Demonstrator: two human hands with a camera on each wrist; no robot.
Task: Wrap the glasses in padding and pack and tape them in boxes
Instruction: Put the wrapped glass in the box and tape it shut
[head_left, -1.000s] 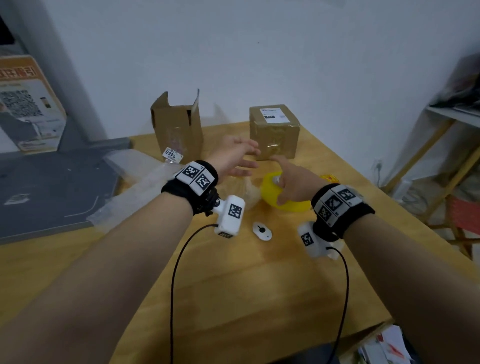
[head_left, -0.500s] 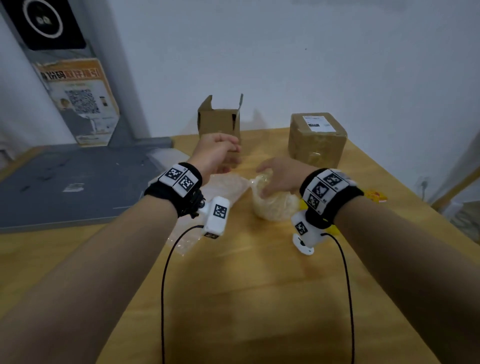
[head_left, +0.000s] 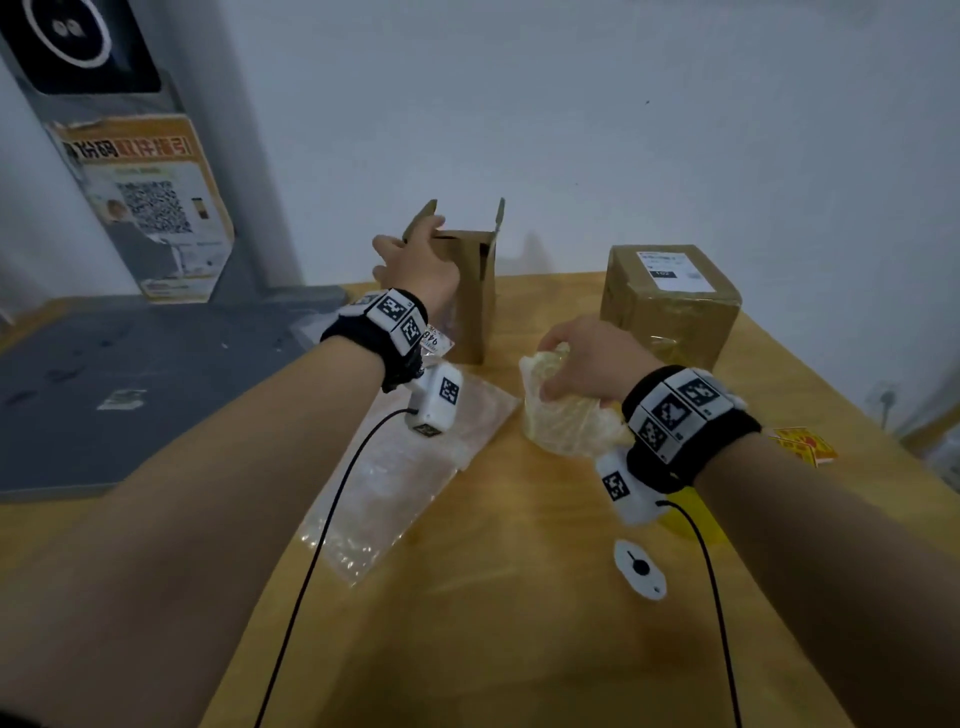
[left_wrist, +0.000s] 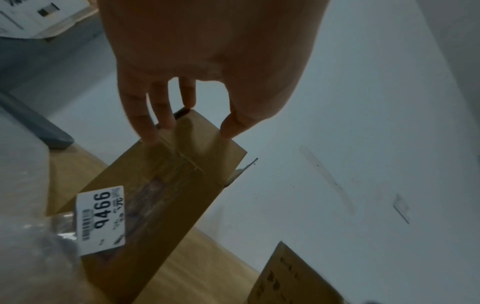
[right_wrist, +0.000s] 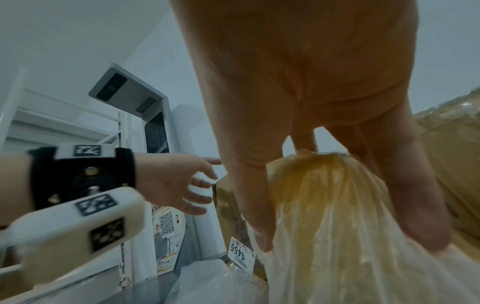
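An open cardboard box (head_left: 470, 291) stands upright at the back of the wooden table (head_left: 493, 649), a white "9466" label (left_wrist: 102, 220) low on its side. My left hand (head_left: 415, 236) reaches to its raised left flap (left_wrist: 197, 144); straight fingers (left_wrist: 152, 123) and thumb touch the flap's top edge. My right hand (head_left: 566, 364) grips the gathered top of a bundle wrapped in clear padding (head_left: 566, 421), right of the box. In the right wrist view the thumb and fingers (right_wrist: 420, 205) curl around the bundle's neck (right_wrist: 337, 257). The glass inside is hidden.
A taped, labelled box (head_left: 670, 306) sits at the back right. A flat sheet of bubble wrap (head_left: 405, 478) lies under my left wrist. A yellow tape roll (head_left: 698, 525), a small white oval object (head_left: 640, 569) and a red-yellow packet (head_left: 802, 444) lie to the right.
My left hand has moved forward and up from in front of the open box to its flap. My right hand left the yellow roll and took hold of the wrapped bundle.
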